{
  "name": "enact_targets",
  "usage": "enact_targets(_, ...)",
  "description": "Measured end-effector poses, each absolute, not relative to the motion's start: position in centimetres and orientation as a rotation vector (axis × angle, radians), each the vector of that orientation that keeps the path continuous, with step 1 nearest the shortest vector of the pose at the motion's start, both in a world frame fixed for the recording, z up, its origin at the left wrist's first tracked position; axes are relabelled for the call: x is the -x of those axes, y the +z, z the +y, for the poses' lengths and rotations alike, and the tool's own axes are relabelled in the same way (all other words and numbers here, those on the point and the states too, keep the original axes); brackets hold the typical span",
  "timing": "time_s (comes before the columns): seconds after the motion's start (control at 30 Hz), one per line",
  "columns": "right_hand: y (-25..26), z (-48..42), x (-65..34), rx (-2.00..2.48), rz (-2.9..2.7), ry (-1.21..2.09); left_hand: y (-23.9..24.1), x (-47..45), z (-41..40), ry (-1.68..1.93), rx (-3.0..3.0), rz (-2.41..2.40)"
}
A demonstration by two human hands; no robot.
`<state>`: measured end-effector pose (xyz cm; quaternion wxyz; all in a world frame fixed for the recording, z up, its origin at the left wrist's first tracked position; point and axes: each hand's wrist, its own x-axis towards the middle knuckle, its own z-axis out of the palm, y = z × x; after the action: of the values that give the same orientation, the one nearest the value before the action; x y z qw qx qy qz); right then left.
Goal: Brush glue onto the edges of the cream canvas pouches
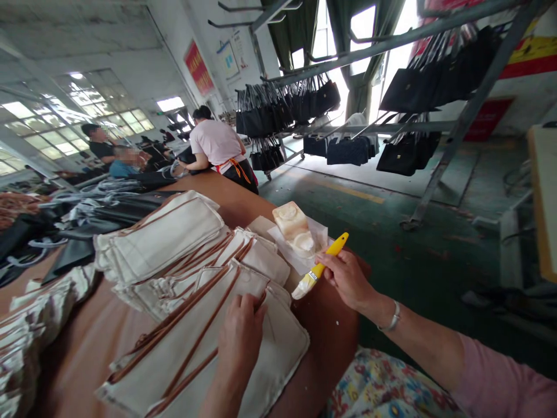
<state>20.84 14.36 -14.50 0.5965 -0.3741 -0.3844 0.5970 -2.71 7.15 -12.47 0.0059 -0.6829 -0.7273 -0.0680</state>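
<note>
My right hand [348, 277] grips a paintbrush [331, 251] by its yellow handle, the bristles coated in white and pointing down to the left. Just behind the brush stands a cut-open plastic container [290, 220] with white paste at its mouth, resting on a pale sheet [321, 233]. My left hand [242, 325] lies on a cream fabric bag piece [278, 342] with brown trim, its fingers curled at the trim edge. What those fingers pinch is hidden. More cream pieces [165, 232] are stacked behind it.
A brown-covered table [256, 200] carries black bags [82, 238] and a row of folded cream pieces [26, 342] at left. Racks hung with black bags [409, 87] stand beyond the table. A person [217, 142] in a light top bends over the far end, with others behind.
</note>
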Motion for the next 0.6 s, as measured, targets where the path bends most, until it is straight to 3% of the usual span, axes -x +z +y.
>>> enact_targets(0.13,-14.5,13.8,-22.0,0.869,-0.84,1.413,-12.7,3.0,5.3,-0.187,2.038,-1.914)
enact_targets(0.27,-13.4,13.5,-24.2,0.867,-0.786,1.376,-12.5,4.1,1.4,-0.521,1.796,-1.728)
enact_targets(0.6,-11.3,11.9,-24.3,0.84,-0.754,1.4,-10.3,2.9,-2.2,-0.466,1.638,-2.056)
